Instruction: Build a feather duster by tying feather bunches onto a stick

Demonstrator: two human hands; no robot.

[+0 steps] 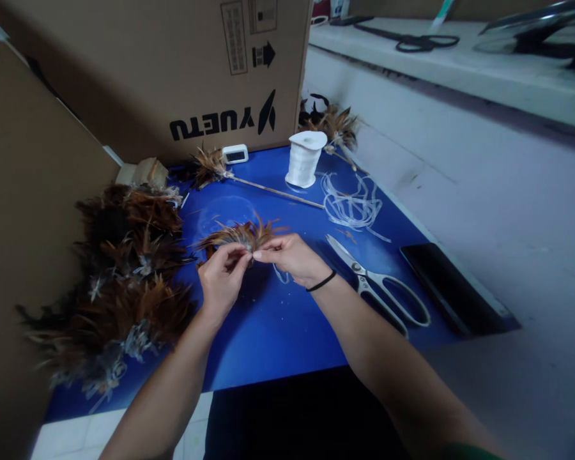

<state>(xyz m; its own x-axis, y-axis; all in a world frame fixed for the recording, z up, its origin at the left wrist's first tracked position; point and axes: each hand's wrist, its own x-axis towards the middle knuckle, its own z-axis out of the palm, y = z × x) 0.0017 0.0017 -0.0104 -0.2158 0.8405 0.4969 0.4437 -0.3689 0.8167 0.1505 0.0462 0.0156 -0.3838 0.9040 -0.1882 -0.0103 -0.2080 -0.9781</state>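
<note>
Over the middle of the blue table (278,332), a small bunch of brown feathers (239,235) is held at its base between both hands. My left hand (224,276) pinches the base, fingertips pressed together. My right hand (290,255), with a black band at the wrist, pinches at the same spot, its thumb and finger meeting the left fingertips. A thin clear ribbon end (282,275) hangs just under my right hand. Open-bladed scissors (364,271) lie to the right of my right wrist.
Feather bunches (144,275) are heaped at the left. Behind my hands lie a feathered stick (278,191), a small white device (235,154), a white ribbon spool (305,161) and loose clear ribbon (352,204). A dark phone (453,287) rests at the right; a large cardboard box (148,70) stands behind.
</note>
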